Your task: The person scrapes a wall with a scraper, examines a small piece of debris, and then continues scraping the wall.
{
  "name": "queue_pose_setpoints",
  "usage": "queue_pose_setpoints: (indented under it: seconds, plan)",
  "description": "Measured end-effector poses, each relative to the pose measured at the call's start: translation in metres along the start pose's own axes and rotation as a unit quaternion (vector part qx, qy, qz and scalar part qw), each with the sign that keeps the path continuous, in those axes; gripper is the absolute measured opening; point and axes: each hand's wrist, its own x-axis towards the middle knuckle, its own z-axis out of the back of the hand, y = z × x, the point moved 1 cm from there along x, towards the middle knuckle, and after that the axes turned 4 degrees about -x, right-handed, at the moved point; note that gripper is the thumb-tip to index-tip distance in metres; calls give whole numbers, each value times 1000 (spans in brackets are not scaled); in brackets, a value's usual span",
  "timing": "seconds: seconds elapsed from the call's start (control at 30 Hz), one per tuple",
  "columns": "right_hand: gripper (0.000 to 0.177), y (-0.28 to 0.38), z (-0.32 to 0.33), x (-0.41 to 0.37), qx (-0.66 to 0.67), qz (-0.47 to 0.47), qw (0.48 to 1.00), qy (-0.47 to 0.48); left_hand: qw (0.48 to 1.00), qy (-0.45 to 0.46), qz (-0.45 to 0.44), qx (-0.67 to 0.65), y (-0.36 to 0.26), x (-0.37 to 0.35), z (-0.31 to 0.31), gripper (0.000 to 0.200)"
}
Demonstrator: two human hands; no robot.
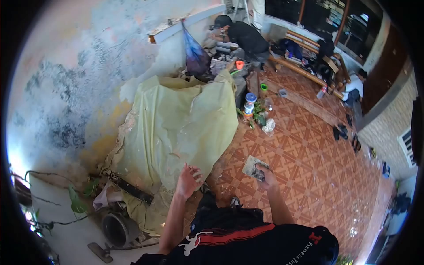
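- The right hand (266,178) is closed on a trowel (253,167), fingers wrapped over its near edge.
- The trowel is held out in front of the person, above the tiled floor (309,159) and just right of the tarp (176,123).
- Its blade lies about flat, face up, with grey mortar on it.
- The blade points away from the hand, up and to the left toward the foot of the tarp. It looks nearly square here, so its long axis is hard to tell.
- The left hand (189,179) is raised with the fingers loosely bent and holds nothing. It is over the tarp's lower edge; whether it touches it I cannot tell.
- The two hands are apart, with the tarp's corner between them.
- The tarp covers a heap against the stained wall (66,88).
- Cans (250,104) are stacked on the floor by the tarp's far corner.
- A blue bag (194,55) hangs above the tarp.
- Another person (245,37) crouches beyond the bag.
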Motion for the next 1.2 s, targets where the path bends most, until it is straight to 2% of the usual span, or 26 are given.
queue_pose_setpoints:
  seconds: [0.03, 0.13, 0.2, 0.23, 0.33, 0.43, 0.63, 0.73, 0.87, 1.0, 1.1, 1.2]
  plan:
    - [31, 2, -6, -2, -1, 2, 1000, -5, 999, 17, 34, -23, -6, -5, -5, 45]
    - [33, 2, -22, -4, 10, 8, 1000, 0, 992, 48, 52, -105, -10, -23, 11, 56]
    - [35, 2, -30, 7, -14, -12, 1000, 3, 977, 72, 18, -198, -31, -24, 11, 63]
    - [34, -1, -32, 9, 6, -9, 1000, 21, 966, 68, 1, -250, -39, -30, 16, 68]
    - [29, -3, -68, 29, 58, -50, 996, 55, 931, 141, -97, -323, -82, -24, 32, 71]
    - [28, -9, -133, 32, 86, -78, 993, 12, 913, 169, -173, -330, -135, -26, 45, 73]
    - [25, -97, -207, 47, 75, -292, 944, 136, 892, 177, -285, -305, -222, -50, 89, 71]
    - [17, -137, -268, 44, 17, -368, 926, 84, 881, 152, -336, -295, -250, -61, 121, 70]
    - [28, -165, -299, 71, 26, -438, 886, 151, 873, 121, -372, -291, -273, -69, 149, 71]
    - [32, -161, -337, 94, 2, -469, 868, 163, 866, 99, -399, -287, -290, -66, 169, 72]
    - [30, -168, -347, 139, -9, -425, 879, 216, 860, 88, -426, -266, -298, -53, 178, 73]
    - [30, -143, -389, 174, 92, -362, 887, 274, 852, 63, -453, -253, -298, -44, 181, 73]
